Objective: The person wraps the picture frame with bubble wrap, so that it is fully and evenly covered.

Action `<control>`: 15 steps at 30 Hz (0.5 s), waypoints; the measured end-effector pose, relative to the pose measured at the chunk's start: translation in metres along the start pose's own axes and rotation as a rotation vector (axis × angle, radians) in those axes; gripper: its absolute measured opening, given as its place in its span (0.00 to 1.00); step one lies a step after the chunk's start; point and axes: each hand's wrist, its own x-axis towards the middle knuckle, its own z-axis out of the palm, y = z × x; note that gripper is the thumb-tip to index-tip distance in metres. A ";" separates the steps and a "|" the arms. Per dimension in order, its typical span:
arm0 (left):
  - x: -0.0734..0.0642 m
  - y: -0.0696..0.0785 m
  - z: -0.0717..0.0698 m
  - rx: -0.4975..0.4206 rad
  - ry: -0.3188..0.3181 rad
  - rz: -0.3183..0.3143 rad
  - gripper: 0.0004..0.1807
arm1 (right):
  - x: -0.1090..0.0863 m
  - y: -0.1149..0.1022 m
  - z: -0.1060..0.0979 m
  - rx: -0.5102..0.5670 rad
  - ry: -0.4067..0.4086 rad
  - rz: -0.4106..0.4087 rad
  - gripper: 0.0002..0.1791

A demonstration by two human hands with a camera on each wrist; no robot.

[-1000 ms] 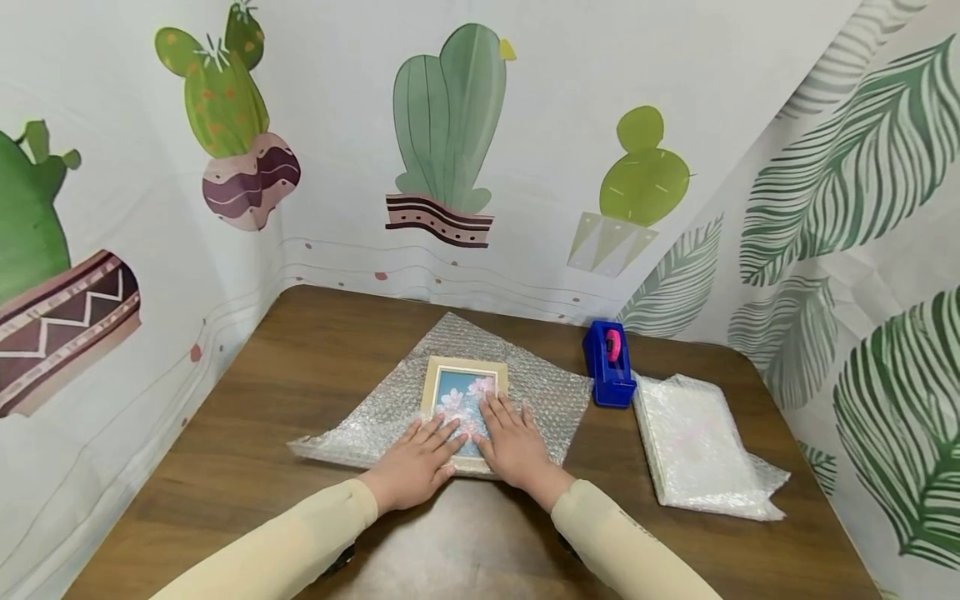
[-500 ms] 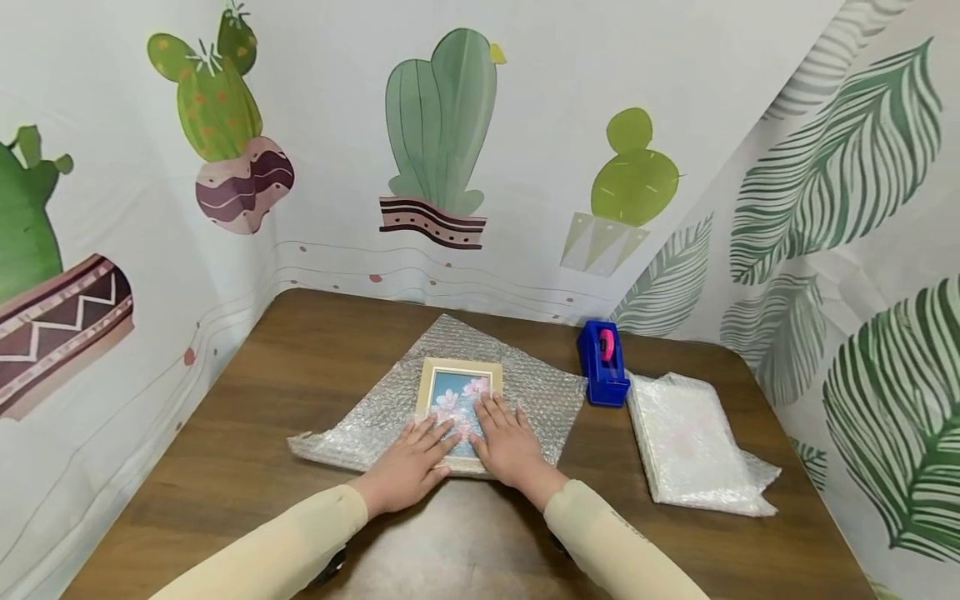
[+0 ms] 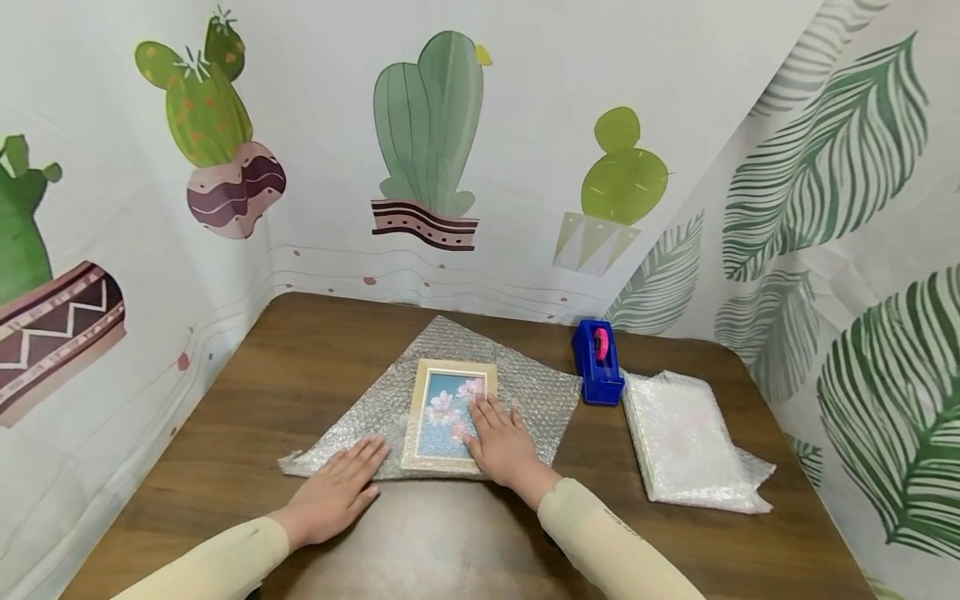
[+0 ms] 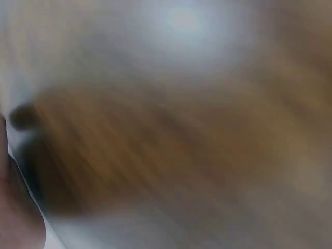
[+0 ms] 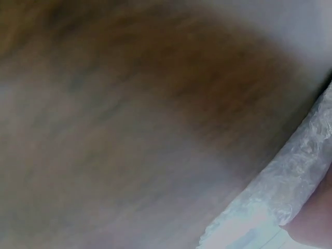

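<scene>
A picture frame (image 3: 427,414) with pink blossoms on blue lies on a sheet of bubble wrap (image 3: 450,340), whose near part is folded over the frame's lower portion. My right hand (image 3: 504,442) rests flat on the frame's lower right, fingers straight. To the left of the frame, my left hand (image 3: 330,493) lies with extended fingers on the folded left part of the wrap. In the right wrist view the edge of the bubble wrap (image 5: 290,171) shows beside part of the hand. The left wrist view is blurred, with only a sliver of the left hand (image 4: 18,212).
A blue tape dispenser (image 3: 600,379) with a pink core stands just right of the wrap. Beyond it lies a flat bubble-wrapped package (image 3: 682,442). The wooden table (image 3: 262,375) backs onto a cactus-printed cloth (image 3: 330,167).
My left hand has slid left off the picture frame onto the wrap beside it. My right hand stays on the frame. The head view has shifted slightly.
</scene>
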 end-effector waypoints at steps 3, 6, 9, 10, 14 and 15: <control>-0.016 -0.017 0.000 0.081 0.066 0.024 0.29 | -0.002 0.001 -0.001 -0.003 0.000 0.000 0.33; -0.025 -0.031 -0.001 0.125 0.106 0.031 0.29 | -0.002 0.000 -0.001 -0.006 0.013 -0.005 0.33; -0.026 -0.033 -0.007 0.083 0.063 0.003 0.29 | -0.002 0.000 -0.002 -0.010 0.014 0.003 0.33; -0.025 -0.032 -0.010 0.057 0.039 -0.012 0.29 | -0.002 0.000 -0.001 -0.010 0.014 0.003 0.33; -0.009 -0.011 -0.025 -0.038 -0.025 -0.096 0.33 | -0.001 0.000 0.000 -0.015 0.003 0.001 0.34; -0.001 -0.004 -0.026 -0.045 -0.026 -0.105 0.34 | -0.001 0.001 0.001 -0.021 0.006 0.000 0.34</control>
